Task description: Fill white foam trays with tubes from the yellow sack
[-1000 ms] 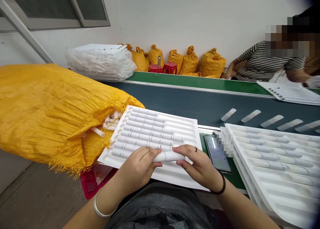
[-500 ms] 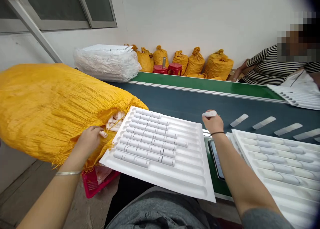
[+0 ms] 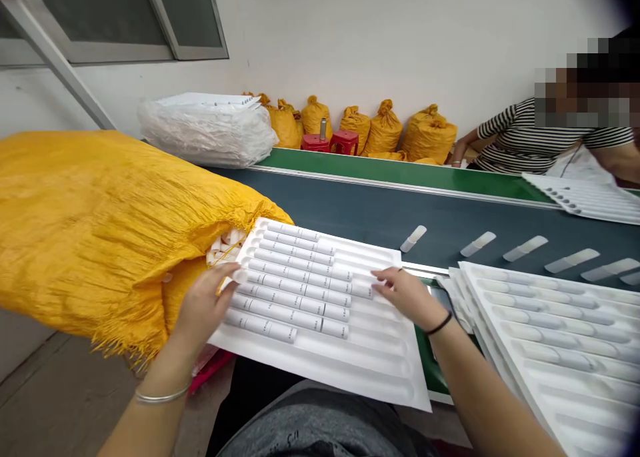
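Observation:
A white moulded tray (image 3: 350, 370) lies on my lap and the table edge, with several white tubes (image 3: 295, 290) in its upper grooves. My left hand (image 3: 203, 307) is at the tray's left edge, its fingers closed on a white tube (image 3: 241, 276) beside the open mouth of a big yellow sack (image 3: 100, 224) full of tubes. My right hand (image 3: 407, 296) reaches over the tray's right side with fingers stretched out, its tips by the end of a tube (image 3: 367, 288). A white cap (image 3: 414, 238) lies on the dark conveyor belt (image 3: 350, 210) just beyond.
A stack of white trays (image 3: 550, 337) sits at the right, with a phone (image 3: 440, 296) partly under my right wrist. More caps (image 3: 525, 248) ride the belt. A person in a striped shirt (image 3: 525, 144) works across it. Yellow sacks (image 3: 380, 130) and a plastic-wrapped bundle (image 3: 210, 130) stand behind.
My left hand came back from the sack to the tray with a tube. My right hand left a white cap on the belt and returned to the tray.

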Motion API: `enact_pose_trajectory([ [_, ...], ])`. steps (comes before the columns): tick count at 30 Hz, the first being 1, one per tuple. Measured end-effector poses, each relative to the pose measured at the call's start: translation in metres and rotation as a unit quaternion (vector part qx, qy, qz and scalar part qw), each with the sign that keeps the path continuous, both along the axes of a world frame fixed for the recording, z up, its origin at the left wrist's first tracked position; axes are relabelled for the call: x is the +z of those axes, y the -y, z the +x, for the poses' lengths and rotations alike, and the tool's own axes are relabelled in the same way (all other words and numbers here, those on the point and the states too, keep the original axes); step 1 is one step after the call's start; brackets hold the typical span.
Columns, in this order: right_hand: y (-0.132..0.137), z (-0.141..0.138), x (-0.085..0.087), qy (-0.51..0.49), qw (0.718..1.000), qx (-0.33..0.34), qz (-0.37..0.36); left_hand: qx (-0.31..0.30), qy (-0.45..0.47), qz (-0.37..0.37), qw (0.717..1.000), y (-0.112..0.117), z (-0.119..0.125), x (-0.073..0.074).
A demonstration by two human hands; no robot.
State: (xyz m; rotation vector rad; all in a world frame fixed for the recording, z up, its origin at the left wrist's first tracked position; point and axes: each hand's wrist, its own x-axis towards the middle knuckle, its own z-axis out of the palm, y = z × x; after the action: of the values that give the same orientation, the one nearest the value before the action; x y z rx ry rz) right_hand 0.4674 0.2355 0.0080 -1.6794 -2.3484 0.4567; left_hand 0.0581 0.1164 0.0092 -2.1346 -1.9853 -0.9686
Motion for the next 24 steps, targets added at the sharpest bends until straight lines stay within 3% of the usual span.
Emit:
enact_pose_trajectory([
  [2, 0.021, -0.015, -0.010, -0.010, 0.996, 0.074, 0.049, -0.052, 0.070, 0.032, 0.996, 0.006, 0.032, 0.011],
  [4, 0.034, -0.023, -0.013, -0.006, 0.992, 0.086, 0.088, -0.093, 0.119, 0.051, 0.987, 0.010, 0.057, 0.021],
  [8, 0.059, -0.032, 0.008, -0.114, 0.986, 0.099, 0.076, -0.169, 0.221, 0.025, 0.960, 0.020, 0.089, 0.031],
  [10, 0.075, -0.038, 0.020, -0.200, 0.967, 0.151, 0.034, -0.185, 0.340, 0.019, 0.922, 0.026, 0.103, 0.030],
  [13, 0.097, -0.049, 0.027, -0.308, 0.931, 0.197, -0.024, -0.189, 0.526, 0.013, 0.829, 0.031, 0.121, 0.026],
  [16, 0.104, -0.055, 0.025, -0.396, 0.895, 0.203, -0.031, -0.187, 0.600, -0.015, 0.778, 0.033, 0.131, 0.025],
  [20, 0.096, -0.052, 0.032, -0.378, 0.885, 0.266, 0.053, -0.152, 0.620, -0.036, 0.769, 0.035, 0.130, 0.028],
  [24, 0.092, -0.049, 0.044, -0.313, 0.887, 0.323, 0.104, -0.148, 0.518, -0.163, 0.827, 0.040, 0.128, 0.034],
])
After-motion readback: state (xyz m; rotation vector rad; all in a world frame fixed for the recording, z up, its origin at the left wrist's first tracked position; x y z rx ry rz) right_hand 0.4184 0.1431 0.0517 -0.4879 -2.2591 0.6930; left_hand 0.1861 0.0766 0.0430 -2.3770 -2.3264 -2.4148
